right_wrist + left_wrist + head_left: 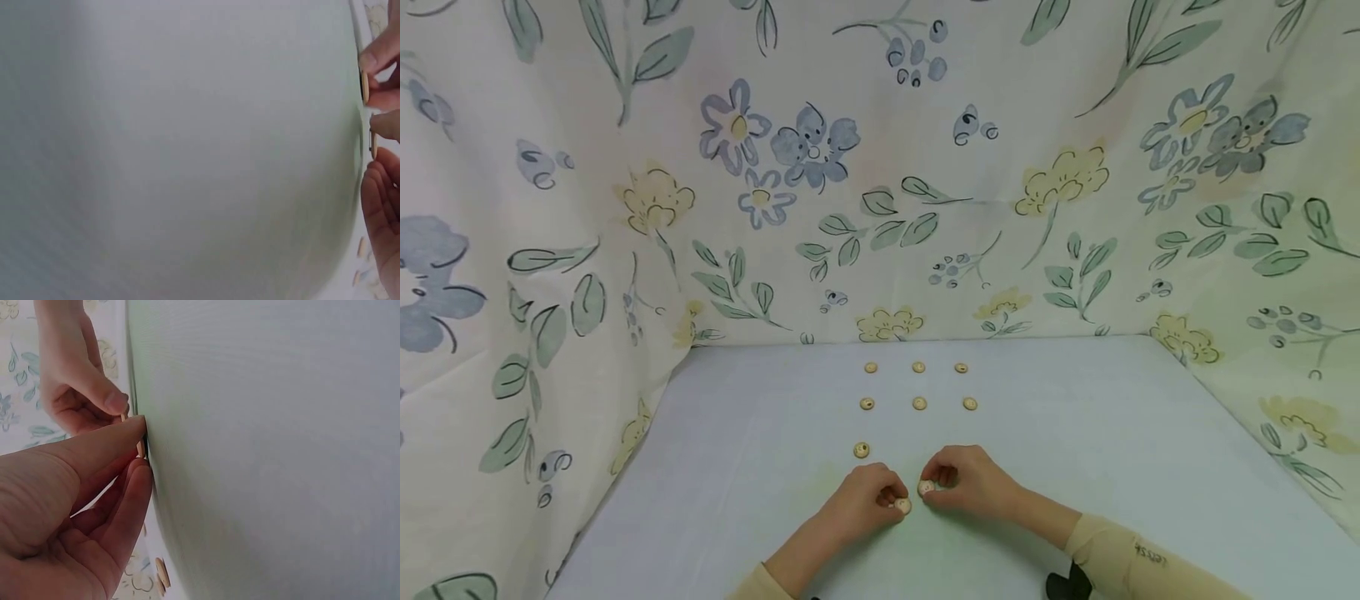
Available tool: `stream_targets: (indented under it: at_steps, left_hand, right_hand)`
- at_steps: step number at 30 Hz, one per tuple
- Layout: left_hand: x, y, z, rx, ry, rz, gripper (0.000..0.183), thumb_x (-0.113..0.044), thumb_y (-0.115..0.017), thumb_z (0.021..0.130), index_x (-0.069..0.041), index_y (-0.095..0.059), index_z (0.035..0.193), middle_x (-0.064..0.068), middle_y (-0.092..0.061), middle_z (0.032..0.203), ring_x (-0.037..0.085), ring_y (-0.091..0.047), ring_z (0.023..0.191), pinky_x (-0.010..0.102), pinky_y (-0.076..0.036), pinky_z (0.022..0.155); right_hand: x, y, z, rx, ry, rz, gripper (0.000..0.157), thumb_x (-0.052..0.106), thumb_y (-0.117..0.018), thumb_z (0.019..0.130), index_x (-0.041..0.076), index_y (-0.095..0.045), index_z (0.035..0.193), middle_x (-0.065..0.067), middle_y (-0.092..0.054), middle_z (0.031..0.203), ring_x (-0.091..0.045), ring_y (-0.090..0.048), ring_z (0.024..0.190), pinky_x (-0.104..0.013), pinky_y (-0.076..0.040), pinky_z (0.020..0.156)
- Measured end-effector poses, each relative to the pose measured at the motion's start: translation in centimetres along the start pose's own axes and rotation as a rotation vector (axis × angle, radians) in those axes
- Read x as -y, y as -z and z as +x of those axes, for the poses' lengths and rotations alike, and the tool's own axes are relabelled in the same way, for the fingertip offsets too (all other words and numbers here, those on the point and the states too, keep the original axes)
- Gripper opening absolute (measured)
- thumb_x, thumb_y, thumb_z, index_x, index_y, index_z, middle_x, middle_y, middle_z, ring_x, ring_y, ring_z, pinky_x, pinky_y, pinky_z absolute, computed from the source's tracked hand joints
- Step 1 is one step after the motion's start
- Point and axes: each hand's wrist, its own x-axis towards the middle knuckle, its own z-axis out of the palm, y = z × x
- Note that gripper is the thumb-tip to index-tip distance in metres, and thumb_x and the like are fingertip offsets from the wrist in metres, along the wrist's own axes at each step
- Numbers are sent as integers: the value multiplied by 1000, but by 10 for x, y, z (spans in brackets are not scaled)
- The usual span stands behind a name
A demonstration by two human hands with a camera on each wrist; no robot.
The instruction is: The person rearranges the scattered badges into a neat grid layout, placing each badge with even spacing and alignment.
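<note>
My left hand (867,500) pinches a small round wooden button (902,506) between thumb and fingertips, low over the white table. Just to its right, my right hand (973,482) holds a second wooden button (927,487) by its rim. The two buttons are close together but apart, their marked faces toward the head camera. Seen edge-on in the right wrist view, the left hand's button (365,86) is above the right hand's button (374,144). A loose button (861,450) lies on the table beyond the left hand.
Several more wooden buttons (919,403) lie farther back in two rows on the white table (760,433). A floral curtain (895,208) surrounds the table at the back and sides. Something black (1067,583) shows beside the right sleeve (1135,554).
</note>
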Motion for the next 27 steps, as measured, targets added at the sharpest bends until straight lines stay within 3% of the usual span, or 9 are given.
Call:
stream_targets:
  at_steps: [12, 27]
  left_hand:
    - [-2, 0, 0, 13, 18, 29, 13, -1, -77, 77, -5, -70, 87, -3, -57, 79, 5, -55, 70, 18, -48, 65]
    - [-2, 1, 0, 9, 12, 35, 13, -1, -77, 77, -6, -70, 87, -3, -57, 79, 4, -54, 70, 18, -47, 65]
  right_hand:
    - [-22, 15, 21, -60, -120, -64, 13, 21, -78, 83, 17, -72, 93, 10, -62, 80, -8, -56, 73, -23, -49, 66]
    - [-31, 11, 35, -61, -121, -54, 15, 23, -80, 81, 16, -72, 92, 10, -63, 81, -5, -56, 72, -24, -49, 65]
